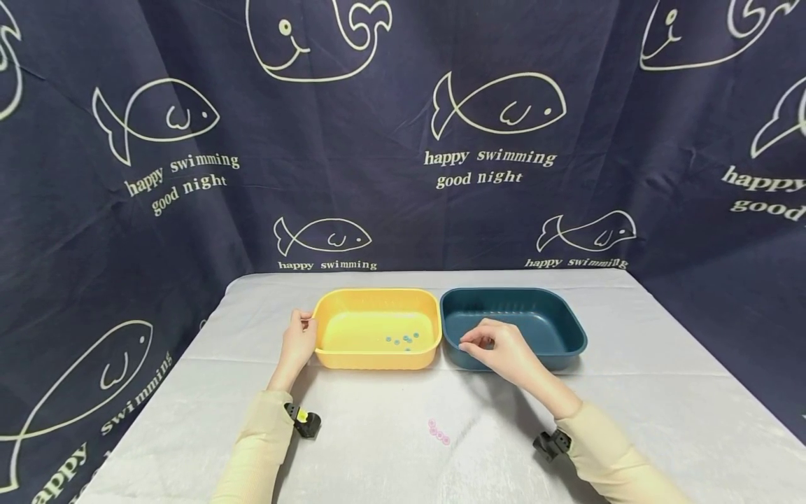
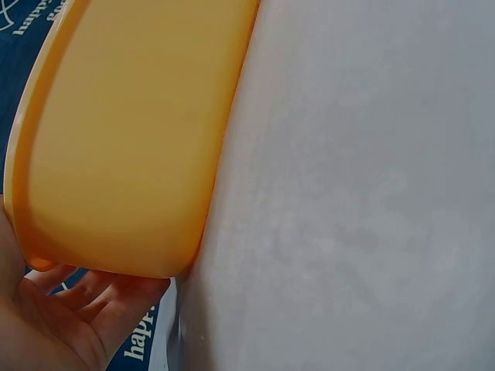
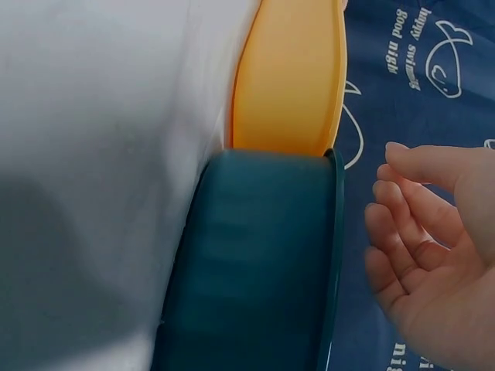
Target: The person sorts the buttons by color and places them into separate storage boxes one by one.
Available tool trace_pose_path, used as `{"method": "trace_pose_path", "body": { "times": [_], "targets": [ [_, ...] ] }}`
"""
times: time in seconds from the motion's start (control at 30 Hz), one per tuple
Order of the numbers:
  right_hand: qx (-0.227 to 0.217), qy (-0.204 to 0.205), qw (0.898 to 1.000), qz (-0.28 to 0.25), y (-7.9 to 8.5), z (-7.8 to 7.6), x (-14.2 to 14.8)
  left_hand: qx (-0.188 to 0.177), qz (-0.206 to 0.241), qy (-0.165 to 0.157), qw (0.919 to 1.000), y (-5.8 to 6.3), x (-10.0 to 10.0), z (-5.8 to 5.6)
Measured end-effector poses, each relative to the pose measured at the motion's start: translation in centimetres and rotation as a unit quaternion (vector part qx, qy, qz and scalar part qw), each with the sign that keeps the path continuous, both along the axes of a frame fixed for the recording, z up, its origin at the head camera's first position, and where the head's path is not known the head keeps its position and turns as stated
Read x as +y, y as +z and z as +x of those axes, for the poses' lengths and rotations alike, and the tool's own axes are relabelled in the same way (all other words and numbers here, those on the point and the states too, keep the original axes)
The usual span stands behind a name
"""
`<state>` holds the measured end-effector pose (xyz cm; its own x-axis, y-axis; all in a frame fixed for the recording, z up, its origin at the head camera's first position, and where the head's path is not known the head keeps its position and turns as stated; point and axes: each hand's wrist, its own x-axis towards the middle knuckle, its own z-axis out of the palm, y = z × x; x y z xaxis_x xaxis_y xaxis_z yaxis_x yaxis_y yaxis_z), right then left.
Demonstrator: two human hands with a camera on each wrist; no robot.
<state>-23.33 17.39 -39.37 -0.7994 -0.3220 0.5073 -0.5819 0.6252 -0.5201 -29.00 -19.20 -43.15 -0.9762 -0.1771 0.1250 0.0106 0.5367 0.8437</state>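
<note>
My left hand (image 1: 299, 343) grips the left end of a yellow plastic basin (image 1: 374, 360), its thumb up at the rim and its fingers against the end wall. Several small blue buttons (image 1: 408, 340) lie scattered on the basin floor. Over the front left corner of a dark teal basin (image 1: 541, 329) is my right hand (image 1: 504, 350), thumb and index tips brought together, the other fingers curled. Nothing shows between those tips in the right wrist view; I cannot tell whether a tiny thing is hidden there. Several small pink buttons (image 1: 439, 432) lie in a short row on the table.
Both basins stand side by side, ends touching, on a table (image 1: 378, 455) with a pale grey cloth. A dark blue curtain (image 1: 403, 196) with fish drawings hangs behind and at the sides. Each wrist wears a black camera (image 1: 306, 423).
</note>
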Motion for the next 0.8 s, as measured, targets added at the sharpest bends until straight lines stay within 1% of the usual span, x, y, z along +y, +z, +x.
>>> {"method": "trace_pose_path", "body": {
  "times": [0.23, 0.5, 0.8],
  "targets": [
    [-0.027, 0.016, 1.000, 0.001, -0.1, 0.4, -0.8, 0.003, 0.002, -0.001, 1.0000, -0.1, -0.1, 0.0],
    [-0.032, 0.025, 0.999, 0.017, -0.4, 0.7, -1.6, 0.003, 0.003, 0.001, 1.0000, -0.1, -0.1, -0.1],
    [-0.033, 0.059, 0.998, 0.020, -0.7, 0.9, -2.1, 0.002, 0.005, 0.000, 1.0000, 0.0, -0.1, -0.1]
  ]
}}
